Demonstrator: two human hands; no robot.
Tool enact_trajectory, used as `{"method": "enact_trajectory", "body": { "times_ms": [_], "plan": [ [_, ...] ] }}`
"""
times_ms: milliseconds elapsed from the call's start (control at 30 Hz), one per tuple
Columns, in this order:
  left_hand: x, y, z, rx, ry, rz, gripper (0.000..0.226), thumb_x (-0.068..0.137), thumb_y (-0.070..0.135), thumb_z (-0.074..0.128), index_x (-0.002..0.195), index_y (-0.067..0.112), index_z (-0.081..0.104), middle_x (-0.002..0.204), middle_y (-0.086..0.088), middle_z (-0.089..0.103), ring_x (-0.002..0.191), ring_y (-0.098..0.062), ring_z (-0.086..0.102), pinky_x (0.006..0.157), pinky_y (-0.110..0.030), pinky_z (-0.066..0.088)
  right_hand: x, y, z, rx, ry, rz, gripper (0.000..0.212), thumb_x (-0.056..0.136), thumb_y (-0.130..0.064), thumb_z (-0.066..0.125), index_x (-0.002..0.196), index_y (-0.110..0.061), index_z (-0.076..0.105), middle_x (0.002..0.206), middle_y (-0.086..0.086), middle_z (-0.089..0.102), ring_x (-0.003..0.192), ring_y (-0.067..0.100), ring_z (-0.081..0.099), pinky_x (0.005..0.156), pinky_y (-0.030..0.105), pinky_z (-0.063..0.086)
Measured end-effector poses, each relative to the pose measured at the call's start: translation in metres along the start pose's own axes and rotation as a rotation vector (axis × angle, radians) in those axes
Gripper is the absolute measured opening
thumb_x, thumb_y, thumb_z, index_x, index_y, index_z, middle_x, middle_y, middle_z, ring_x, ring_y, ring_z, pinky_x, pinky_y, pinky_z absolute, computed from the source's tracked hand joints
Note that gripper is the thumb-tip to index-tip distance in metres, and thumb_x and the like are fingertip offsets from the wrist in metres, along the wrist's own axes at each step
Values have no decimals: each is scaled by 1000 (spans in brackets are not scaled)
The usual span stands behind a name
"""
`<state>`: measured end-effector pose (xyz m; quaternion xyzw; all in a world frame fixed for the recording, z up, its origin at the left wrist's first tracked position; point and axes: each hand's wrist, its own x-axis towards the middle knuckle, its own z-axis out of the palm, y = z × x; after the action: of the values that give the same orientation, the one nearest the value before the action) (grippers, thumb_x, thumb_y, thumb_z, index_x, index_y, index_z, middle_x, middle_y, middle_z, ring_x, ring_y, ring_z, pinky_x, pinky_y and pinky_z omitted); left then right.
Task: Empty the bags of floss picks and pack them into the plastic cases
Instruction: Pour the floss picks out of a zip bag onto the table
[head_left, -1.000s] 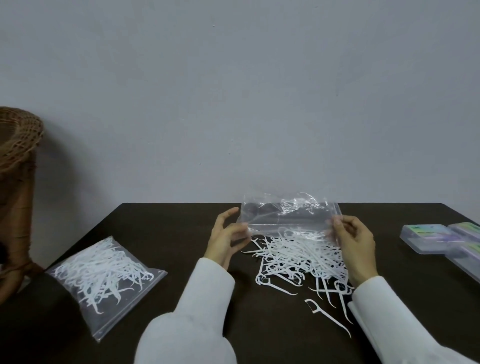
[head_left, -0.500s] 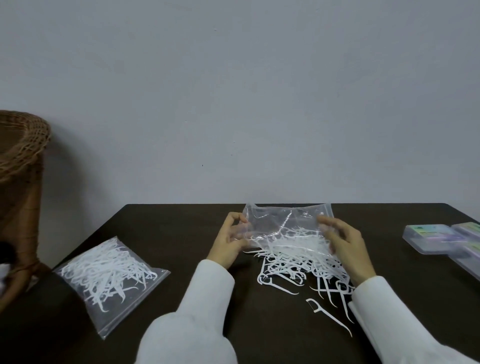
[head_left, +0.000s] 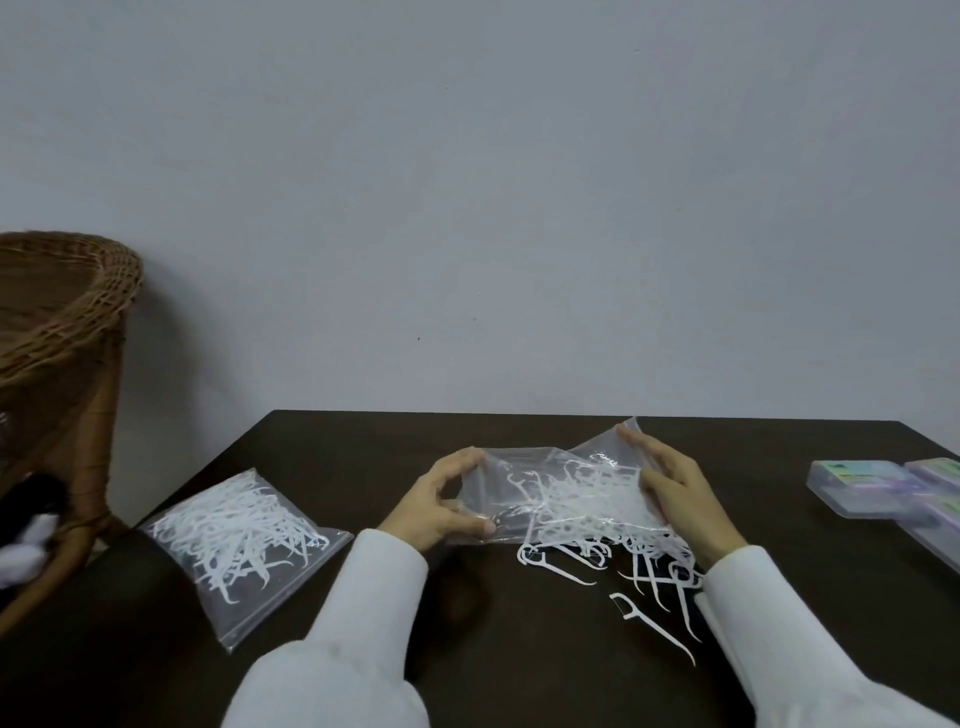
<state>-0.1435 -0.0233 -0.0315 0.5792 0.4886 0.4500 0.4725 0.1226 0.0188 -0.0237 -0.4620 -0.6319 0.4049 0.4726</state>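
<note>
plain grey wall (head_left: 467, 182) behind, matte and bare; dark brown table (head_left: 363, 467) below it, smooth, far edge straight against the wall, left corner cut at a slant, bare surface open along the far edge and in the near middle between the sleeves. left hand (head_left: 441, 506) curled at the left edge of a clear empty bag (head_left: 511, 499), thumb and fingers pinching the thin crinkled film. right hand (head_left: 675, 488) at the bag's right edge, fingers long and only slightly bent, gripping the raised corner of the film. bag held low and flat just over a loose pile of floss picks (head_left: 597, 519), white, thin, hooked at one end, tangled on the table between the hands; some seen through the glossy plastic. single floss pick (head_left: 652, 626) lying apart, nearer the body, close to the right sleeve (head_left: 779, 649). white sleeves, soft and rounded, left sleeve (head_left: 353, 623) wide in the foreground. full zip bag (head_left: 239, 540) of white picks flat at the left, near the table's slanted edge, well apart from the hands. plastic cases (head_left: 872, 488) at the far right edge, clear, rectangular, pale green and lilac labels, partly cut off by the frame. woven wicker basket (head_left: 57, 322) off the table at far left, brown, coarse, flared rim.
</note>
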Motion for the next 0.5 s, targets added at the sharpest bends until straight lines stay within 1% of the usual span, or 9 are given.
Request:
{"method": "enact_trajectory", "body": {
  "times_ms": [67,133,167,200,233,300,400,467,500],
  "plan": [
    [-8,3,-7,-7,38,-33,93,59,-2,82,136,29,39,144,7,35,109,-22,61,92,-31,52,-2,-3,3,21,-40,-20,54,90,9,36,133,-23,46,145,-8,39,37,-5,40,42,8,38],
    [-17,6,-14,-64,41,-51,103,52,10,89,137,36,36,139,0,42,111,-24,59,94,-33,51,-4,-6,8,55,-70,-44,55,91,8,37,129,-30,47,145,-9,39,37,2,30,38,11,33],
    [-20,9,-16,-88,33,-55,100,51,18,90,133,42,38,135,-2,45,115,-25,56,95,-37,50,-5,-7,10,75,-82,-55,55,91,9,37,127,-32,48,145,-10,40,39,3,29,37,12,32],
    [-25,12,-19,-116,24,-61,91,55,22,88,129,46,40,132,-4,47,117,-26,54,95,-40,50,-6,-9,13,90,-90,-64,56,91,9,37,125,-34,48,144,-10,40,39,3,28,38,12,32],
    [-30,15,-21,-151,10,-64,81,63,22,85,127,47,42,129,-5,49,114,-27,56,92,-41,52,-7,-11,16,99,-101,-74,56,91,9,37,122,-36,49,144,-11,40,40,3,29,38,12,33],
    [-39,21,-26,-192,-32,-63,62,75,19,70,127,43,45,127,-3,49,108,-26,60,84,-41,56,-9,-16,23,111,-132,-90,56,91,8,38,118,-40,49,141,-12,41,41,3,29,38,12,32],
    [-50,26,-35,-195,-92,-63,44,83,24,64,125,31,56,133,1,46,116,-25,56,81,-38,56,-11,-26,38,147,-195,-119,53,92,6,41,119,-38,50,138,-12,45,41,2,30,38,12,31],
    [-57,28,-42,-185,-73,-86,42,82,27,59,123,25,58,134,3,49,120,-21,52,80,-34,55,-11,-33,49,143,-244,-154,47,92,1,47,125,-33,50,137,-14,47,40,2,30,38,12,30],
    [-59,28,-47,-190,-53,-87,43,82,26,56,125,23,57,135,2,50,121,-20,52,82,-33,55,-11,-36,54,127,-262,-167,46,92,-1,49,128,-30,49,137,-14,47,40,1,32,39,11,31]
  ]
}}
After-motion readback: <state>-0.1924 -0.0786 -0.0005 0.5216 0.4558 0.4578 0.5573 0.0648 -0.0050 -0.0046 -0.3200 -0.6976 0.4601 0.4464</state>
